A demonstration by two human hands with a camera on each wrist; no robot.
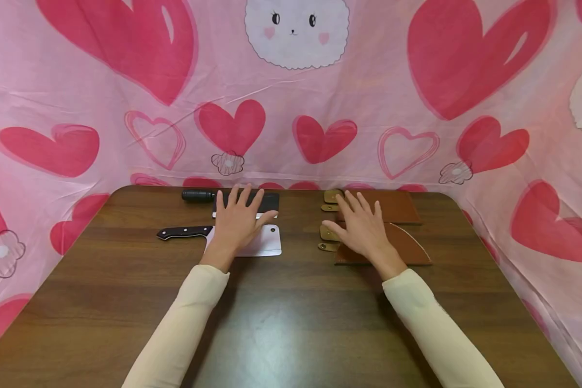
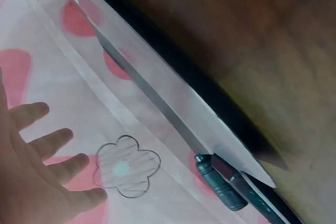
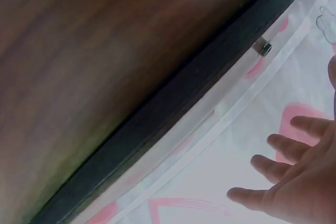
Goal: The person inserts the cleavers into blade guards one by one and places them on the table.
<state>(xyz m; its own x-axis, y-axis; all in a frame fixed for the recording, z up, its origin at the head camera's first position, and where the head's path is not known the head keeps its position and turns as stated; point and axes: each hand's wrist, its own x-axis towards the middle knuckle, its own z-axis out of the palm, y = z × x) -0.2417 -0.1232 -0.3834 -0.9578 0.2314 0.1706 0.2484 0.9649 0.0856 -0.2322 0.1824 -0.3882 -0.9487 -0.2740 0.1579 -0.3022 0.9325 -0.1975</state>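
In the head view my left hand (image 1: pixel 237 223), fingers spread, is held over two cleavers. The front one (image 1: pixel 270 242) has a shiny silver blade and a black riveted handle. Behind it lies a cleaver with a dark blade (image 1: pixel 270 202) and a round black handle (image 1: pixel 197 195). My right hand (image 1: pixel 365 229), also spread and holding nothing, is over two brown leather knife sheaths, the rear one (image 1: pixel 400 207) rectangular and the front one (image 1: pixel 409 249) curved along its top. The left wrist view catches the silver blade (image 2: pixel 173 95) almost edge-on; the right wrist view shows a sheath's dark edge (image 3: pixel 168 98).
Tan snap straps (image 1: pixel 328 233) stick out from the left ends of the sheaths. Everything lies near the back edge of a brown wooden table (image 1: pixel 300 323). A pink cloth (image 1: pixel 281 97) with hearts hangs right behind the table and along both sides.
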